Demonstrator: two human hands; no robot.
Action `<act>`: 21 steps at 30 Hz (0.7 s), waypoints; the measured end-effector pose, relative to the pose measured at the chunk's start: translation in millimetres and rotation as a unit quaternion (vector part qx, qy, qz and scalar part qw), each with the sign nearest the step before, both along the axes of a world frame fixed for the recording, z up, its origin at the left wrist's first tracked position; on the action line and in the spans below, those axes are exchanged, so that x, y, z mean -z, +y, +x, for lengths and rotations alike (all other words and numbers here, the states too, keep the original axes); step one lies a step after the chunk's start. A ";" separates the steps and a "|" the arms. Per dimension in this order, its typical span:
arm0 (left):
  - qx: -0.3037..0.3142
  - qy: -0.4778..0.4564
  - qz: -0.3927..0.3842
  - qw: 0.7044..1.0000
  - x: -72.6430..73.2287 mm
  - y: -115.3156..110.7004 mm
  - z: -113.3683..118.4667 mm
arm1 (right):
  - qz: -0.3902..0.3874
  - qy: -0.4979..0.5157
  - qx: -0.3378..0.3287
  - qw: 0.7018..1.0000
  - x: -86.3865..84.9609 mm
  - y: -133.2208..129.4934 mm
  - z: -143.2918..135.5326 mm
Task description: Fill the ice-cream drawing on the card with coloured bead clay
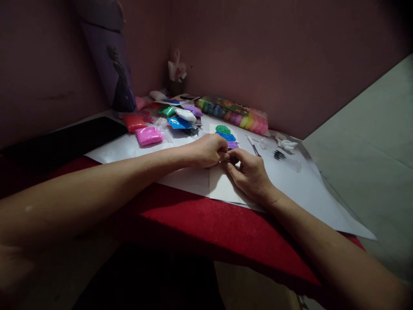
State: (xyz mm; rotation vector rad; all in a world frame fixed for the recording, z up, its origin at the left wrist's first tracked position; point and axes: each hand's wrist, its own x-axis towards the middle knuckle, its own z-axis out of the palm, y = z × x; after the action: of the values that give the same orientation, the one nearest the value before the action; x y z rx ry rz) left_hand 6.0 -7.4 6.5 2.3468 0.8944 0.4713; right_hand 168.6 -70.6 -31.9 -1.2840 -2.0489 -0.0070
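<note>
My left hand point(209, 150) is closed, its fingertips pinched against those of my right hand point(250, 172) over a white card point(221, 185). The right thumb and index finger are also pinched together. Whatever lies between the fingers is too small and hidden to make out. Just beyond the hands, the card bears a patch of green clay point(223, 129), then blue clay point(226, 136), then purple clay point(232, 145) closest to the fingers. A thin, dark-handled tool point(254, 145) lies to the right of the card.
Bags of coloured clay, including a pink one point(149, 136) and a red one point(133, 122), lie at left. A long clay pack point(232, 115) rests by the wall. Black clay bits point(279, 155) and crumpled tissue point(286, 142) are at right. A red cloth point(187, 215) hangs over the front edge.
</note>
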 end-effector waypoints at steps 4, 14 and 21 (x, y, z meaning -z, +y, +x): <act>0.001 -0.005 -0.001 1.000 0.2 -0.5 0.2 | -0.002 0.001 0.005 1.000 -0.8 -0.3 -0.4; -0.005 -0.001 -0.001 1.000 -0.7 -1.2 0.2 | -0.006 0.004 0.000 1.000 -0.2 0.5 0.2; -0.008 0.000 -0.008 1.000 -0.7 -2.4 -0.2 | -0.002 0.007 -0.007 1.000 1.2 1.5 0.7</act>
State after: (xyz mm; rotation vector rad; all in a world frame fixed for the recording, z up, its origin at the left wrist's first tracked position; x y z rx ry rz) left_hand 5.8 -9.8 7.2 2.3272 0.9137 0.4674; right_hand 169.3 -69.1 -33.1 -1.2683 -2.0476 0.0115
